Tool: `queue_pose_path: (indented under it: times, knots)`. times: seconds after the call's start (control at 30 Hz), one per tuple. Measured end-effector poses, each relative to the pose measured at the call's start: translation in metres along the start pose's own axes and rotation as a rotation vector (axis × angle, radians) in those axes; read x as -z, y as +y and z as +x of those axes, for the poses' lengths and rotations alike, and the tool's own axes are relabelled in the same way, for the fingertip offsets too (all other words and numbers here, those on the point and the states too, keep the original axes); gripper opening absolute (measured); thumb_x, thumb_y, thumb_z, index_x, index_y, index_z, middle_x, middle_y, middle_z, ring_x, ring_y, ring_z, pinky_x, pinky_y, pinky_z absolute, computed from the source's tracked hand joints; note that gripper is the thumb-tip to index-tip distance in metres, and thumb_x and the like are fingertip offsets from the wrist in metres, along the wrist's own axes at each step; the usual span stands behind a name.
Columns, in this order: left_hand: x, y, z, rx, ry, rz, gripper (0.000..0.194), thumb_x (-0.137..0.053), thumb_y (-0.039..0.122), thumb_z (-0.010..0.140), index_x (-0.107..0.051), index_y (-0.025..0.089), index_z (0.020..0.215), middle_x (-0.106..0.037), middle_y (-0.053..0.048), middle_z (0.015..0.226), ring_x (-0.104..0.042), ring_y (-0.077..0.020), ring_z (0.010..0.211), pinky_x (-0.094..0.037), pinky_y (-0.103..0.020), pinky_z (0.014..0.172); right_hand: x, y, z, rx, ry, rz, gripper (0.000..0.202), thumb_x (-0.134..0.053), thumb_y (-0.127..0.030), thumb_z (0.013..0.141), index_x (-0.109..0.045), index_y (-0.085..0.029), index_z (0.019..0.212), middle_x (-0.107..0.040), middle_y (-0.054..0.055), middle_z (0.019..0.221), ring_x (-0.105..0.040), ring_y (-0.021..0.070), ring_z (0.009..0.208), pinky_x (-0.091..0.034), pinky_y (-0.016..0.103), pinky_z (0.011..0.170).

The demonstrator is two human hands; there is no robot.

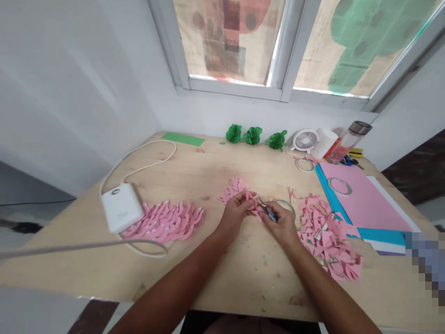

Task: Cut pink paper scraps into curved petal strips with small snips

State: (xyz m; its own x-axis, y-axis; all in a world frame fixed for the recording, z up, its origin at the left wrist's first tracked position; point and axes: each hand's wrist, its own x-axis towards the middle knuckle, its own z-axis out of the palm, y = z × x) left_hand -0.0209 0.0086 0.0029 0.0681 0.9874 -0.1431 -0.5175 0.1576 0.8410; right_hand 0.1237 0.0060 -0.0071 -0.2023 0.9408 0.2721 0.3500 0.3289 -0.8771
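My left hand (pixel 239 208) is closed on a piece of pink paper (pixel 253 200), held a little above the table. In my right hand (pixel 282 223) is a pair of scissors (pixel 270 213), its blades pointing at the paper's right edge. My fingers partly hide the paper and the scissors' handles. Just behind my left hand lies a small pile of cut pink pieces (pixel 233 186). A broad heap of pink paper scraps (pixel 328 236) lies to the right of my right hand, and a metal ring (pixel 291 204) rests beside its fingers.
Rows of wavy pink strips (pixel 174 220) lie on the left beside a white power bank (pixel 121 208) with a cable. Green paper figures (pixel 253 135), a small fan (pixel 305 140) and a bottle (pixel 349 141) stand along the back. Coloured sheets (pixel 373 204) are stacked at right.
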Motion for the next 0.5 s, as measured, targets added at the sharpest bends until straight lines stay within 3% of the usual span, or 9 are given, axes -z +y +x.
queue_pose_path:
  times: [0.17,0.37,0.5]
  knots:
    - [-0.0001,-0.0021,0.0007,-0.022,0.007,-0.014,0.019,-0.069,0.027,0.062,-0.058,0.012,0.066,-0.059,-0.001,0.063,-0.054,-0.01,0.058,-0.044,-0.022,0.057,0.0009,-0.0028,-0.0001,-0.006,-0.036,0.009,0.019,-0.059,-0.03,0.074,-0.064,-0.019,0.089,-0.066,0.003,0.079,-0.06,0.0164,0.071,-0.046,0.024,0.064]
    - [0.0036,-0.0069,0.0017,-0.005,0.056,0.135,0.023,-0.07,0.031,0.062,-0.059,0.011,0.066,-0.055,0.001,0.059,-0.047,-0.0078,0.052,-0.039,-0.019,0.049,0.0018,-0.0034,0.0001,-0.041,-0.003,0.019,0.02,-0.058,-0.033,0.075,-0.063,-0.017,0.086,-0.062,0.002,0.073,-0.056,0.0145,0.064,-0.044,0.023,0.059]
    - [0.0005,-0.0047,-0.0009,-0.033,0.02,0.251,0.024,-0.069,0.033,0.062,-0.058,0.011,0.061,-0.051,0.002,0.055,-0.045,-0.0065,0.05,-0.037,-0.018,0.046,0.003,-0.0044,0.0002,-0.055,0.035,-0.004,0.021,-0.055,-0.036,0.076,-0.062,-0.016,0.077,-0.055,0.0,0.062,-0.049,0.0113,0.055,-0.038,0.021,0.05]
